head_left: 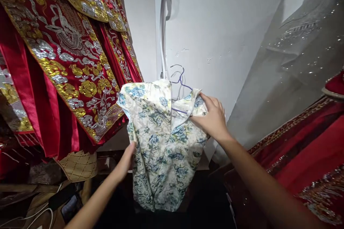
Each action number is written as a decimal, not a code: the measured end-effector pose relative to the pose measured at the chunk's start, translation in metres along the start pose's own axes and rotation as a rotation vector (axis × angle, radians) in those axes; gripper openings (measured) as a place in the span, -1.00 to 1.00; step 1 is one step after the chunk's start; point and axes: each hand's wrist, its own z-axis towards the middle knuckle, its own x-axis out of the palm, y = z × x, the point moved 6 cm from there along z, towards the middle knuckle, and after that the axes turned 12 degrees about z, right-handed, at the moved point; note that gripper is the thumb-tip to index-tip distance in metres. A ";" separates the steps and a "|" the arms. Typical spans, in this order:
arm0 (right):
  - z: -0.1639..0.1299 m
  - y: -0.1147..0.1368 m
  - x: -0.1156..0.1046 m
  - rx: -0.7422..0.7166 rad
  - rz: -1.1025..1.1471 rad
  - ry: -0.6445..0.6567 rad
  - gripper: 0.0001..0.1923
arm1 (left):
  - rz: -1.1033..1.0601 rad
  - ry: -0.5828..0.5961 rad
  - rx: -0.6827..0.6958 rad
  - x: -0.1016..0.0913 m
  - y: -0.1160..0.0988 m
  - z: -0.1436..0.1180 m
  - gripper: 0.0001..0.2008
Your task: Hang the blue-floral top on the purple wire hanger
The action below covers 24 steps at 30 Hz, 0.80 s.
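White wall (220, 25); floral dress (161, 143) between fingers (206, 102).

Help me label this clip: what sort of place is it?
Probably a costume or dress storeroom: red embroidered robes hang crowded, and both hands hold a floral dress on a wire hanger.

One floral dress (161, 143), one hanger (180, 78) (purple wire), two hands.

Hemmed in on the left by hanging red robes (67, 57), close against the floral dress (161, 143). Open along the bare white wall (220, 35) above and right of the hanger (180, 78). Blocked lower right by red cloth (309, 150). Cluttered below left: cables (40, 214), quilted pad (79, 164).
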 end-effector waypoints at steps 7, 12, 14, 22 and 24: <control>-0.007 0.051 0.002 -0.164 0.004 0.071 -0.15 | -0.194 -0.148 -0.134 0.031 0.046 -0.040 -0.26; -0.080 0.056 0.011 -0.130 0.496 0.104 -0.56 | -0.313 -0.150 -0.277 0.051 0.088 -0.079 -0.17; -0.132 0.035 0.027 0.129 0.688 0.023 -0.67 | -0.323 -0.163 -0.346 0.058 0.101 -0.092 -0.17; -0.239 0.003 0.093 0.667 0.876 0.239 -0.63 | -0.319 -0.047 -0.401 0.072 0.092 -0.103 -0.19; -0.221 0.013 0.097 0.604 0.914 0.374 -0.58 | -0.285 -0.104 -0.417 0.067 0.090 -0.102 -0.14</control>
